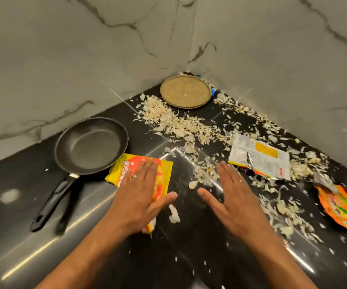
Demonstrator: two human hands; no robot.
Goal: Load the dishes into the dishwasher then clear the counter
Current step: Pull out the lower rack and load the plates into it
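Head view, looking down into a corner of a glossy black desk (pixel 189 257) with pale veins and thin reflected lines. Nearest, two bare forearms reach forward. The left hand (pixel 141 195) lies flat, fingers straight and together, on a crinkled yellow and red snack packet (pixel 164 174), probably pinning the light foil so it can be slid or gathered. The right hand (pixel 235 201) is also spread flat, fingers straight and thumb out, low over the bare desk and holding nothing; whether it touches the surface I cannot tell. Both wear a ring. The two hands sit a little apart, palms down, thumbs pointing toward each other.

Just beyond the right hand's fingertips begins a trail of dry, papery white peelings (pixel 181 126), thin and curled flakes running diagonally back toward the corner and along the right wall. By the look of it, this is the counter-clearing part of the job, barely begun.

To the right lies an opened silver-lined wrapper (pixel 260 157), flattened and torn, and at the right edge an orange and green wrapper (pixel 343 207), crumpled. To the left, touching the yellow packet, a black non-stick frying pan (pixel 91 147) sits empty, its handle angled toward the viewer. It looks like one dish left to load. Farthest back, a round shallow plate (pixel 186 91) with a grainy tan filling sits close to the grey marbled wall (pixel 84 49).
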